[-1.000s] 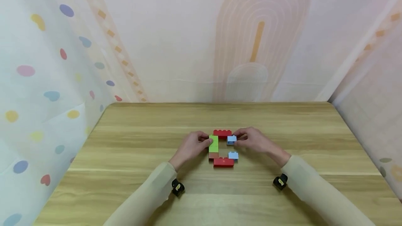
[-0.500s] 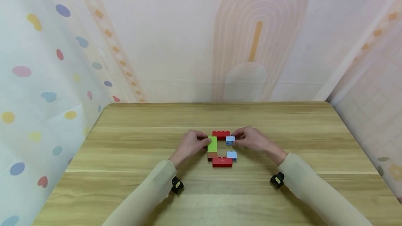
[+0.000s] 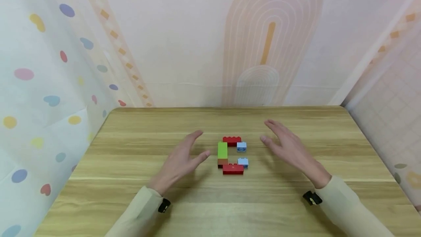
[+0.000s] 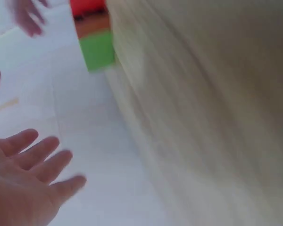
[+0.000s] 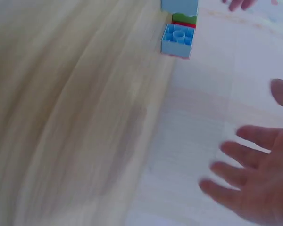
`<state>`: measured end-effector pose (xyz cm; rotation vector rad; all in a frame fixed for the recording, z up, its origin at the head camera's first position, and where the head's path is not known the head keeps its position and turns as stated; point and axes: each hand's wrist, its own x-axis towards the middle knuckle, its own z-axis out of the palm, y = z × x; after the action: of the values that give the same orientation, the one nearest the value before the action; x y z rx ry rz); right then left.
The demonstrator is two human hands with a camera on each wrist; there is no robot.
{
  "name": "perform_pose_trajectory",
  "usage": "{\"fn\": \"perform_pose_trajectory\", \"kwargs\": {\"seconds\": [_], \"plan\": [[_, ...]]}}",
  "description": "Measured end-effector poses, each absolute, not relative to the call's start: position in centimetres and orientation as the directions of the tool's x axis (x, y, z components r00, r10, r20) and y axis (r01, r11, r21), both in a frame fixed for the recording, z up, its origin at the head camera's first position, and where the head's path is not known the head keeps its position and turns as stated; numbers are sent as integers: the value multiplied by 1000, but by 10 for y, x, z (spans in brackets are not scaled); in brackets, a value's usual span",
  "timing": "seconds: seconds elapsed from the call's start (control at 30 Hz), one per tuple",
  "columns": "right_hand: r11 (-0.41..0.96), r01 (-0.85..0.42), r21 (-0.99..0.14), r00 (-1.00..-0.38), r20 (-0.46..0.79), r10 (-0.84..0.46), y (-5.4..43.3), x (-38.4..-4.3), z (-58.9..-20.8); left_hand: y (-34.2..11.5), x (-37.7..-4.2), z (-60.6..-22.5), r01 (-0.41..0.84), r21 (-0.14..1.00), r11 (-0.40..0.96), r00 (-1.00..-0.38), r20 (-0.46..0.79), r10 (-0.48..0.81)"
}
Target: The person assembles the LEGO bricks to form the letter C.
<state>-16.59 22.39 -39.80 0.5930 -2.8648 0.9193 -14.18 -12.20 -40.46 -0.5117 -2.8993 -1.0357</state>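
Note:
Toy building bricks form a C-like outline on the table, its gap facing right. A lime green brick (image 3: 222,150) and a brown brick (image 3: 222,162) make the left side. One red brick (image 3: 231,141) lies at the back, another red brick (image 3: 233,169) at the front. Two light blue bricks sit on the right, the rear blue brick (image 3: 241,146) and the front blue brick (image 3: 243,162). My left hand (image 3: 179,164) hovers left of the green brick, fingers spread, holding nothing. My right hand (image 3: 292,151) is held off to the right of the blue bricks, also spread. In the right wrist view a blue brick (image 5: 178,41) shows its hollow side.
The wooden table (image 3: 296,215) extends around the bricks. A patterned cloth (image 3: 184,39) hangs behind its far edge and down both sides. Black straps with small devices, such as the wrist device (image 3: 312,198), sit at both sleeves.
Both hands have let go of the bricks. The left hand has drawn back left from the green brick, the right hand away to the right from the rear blue brick. The bricks stay put.

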Motion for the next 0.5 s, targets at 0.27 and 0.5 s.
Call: {"fn": "perform_pose_trajectory", "kwargs": {"seconds": [0.27,0.5], "plan": [[897,-348,-273,-935,164,-313,243,-163,-406,-150,-145,-407,373,206,905,-923,179,340],[918,-329,-223,-943,20,-333,250,-166,-414,-155,-145,-413,331,177,927,-944,81,321]]}}
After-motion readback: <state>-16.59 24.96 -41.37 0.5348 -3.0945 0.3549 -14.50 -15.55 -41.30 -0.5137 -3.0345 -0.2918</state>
